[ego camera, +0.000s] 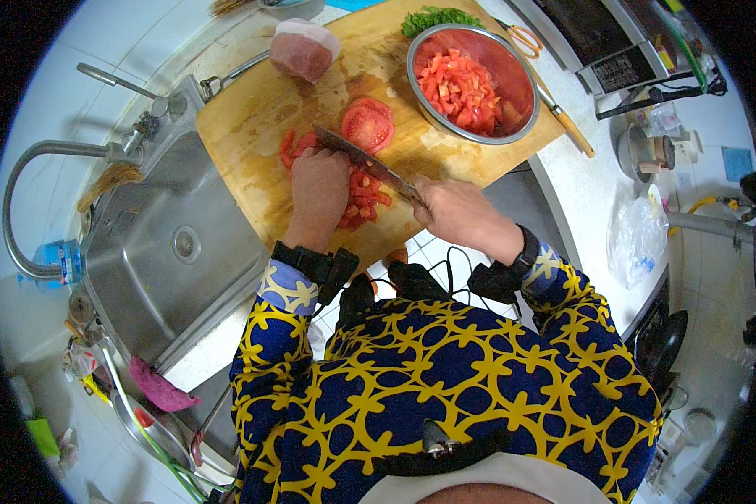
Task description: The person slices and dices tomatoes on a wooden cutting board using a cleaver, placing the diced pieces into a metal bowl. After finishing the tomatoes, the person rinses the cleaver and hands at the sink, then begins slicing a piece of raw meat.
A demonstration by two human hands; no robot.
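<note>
My right hand point(450, 208) grips a cleaver point(368, 162) whose long blade reaches up and left across the wooden cutting board point(252, 189). Curled fingers of my left hand point(320, 179) press on red tomato strips point(288, 148) beside the blade; its fingertips are hidden. Chopped tomato pieces point(366, 196) lie on the near side of the blade. Beyond it rest overlapping tomato slices point(368, 124). A steel bowl point(524, 129) at the board's right holds diced tomato point(458, 91). Chopped green herbs point(441, 20) sit behind the bowl, and a piece of raw meat point(303, 51) at the board's far left.
At the left is a steel sink point(164, 271) with a curved faucet point(38, 148). An orange-handled tool point(573, 131) lies along the board's right edge. A clear plastic bag point(637, 242) rests on the white counter point(579, 189). Black cables hang below the board.
</note>
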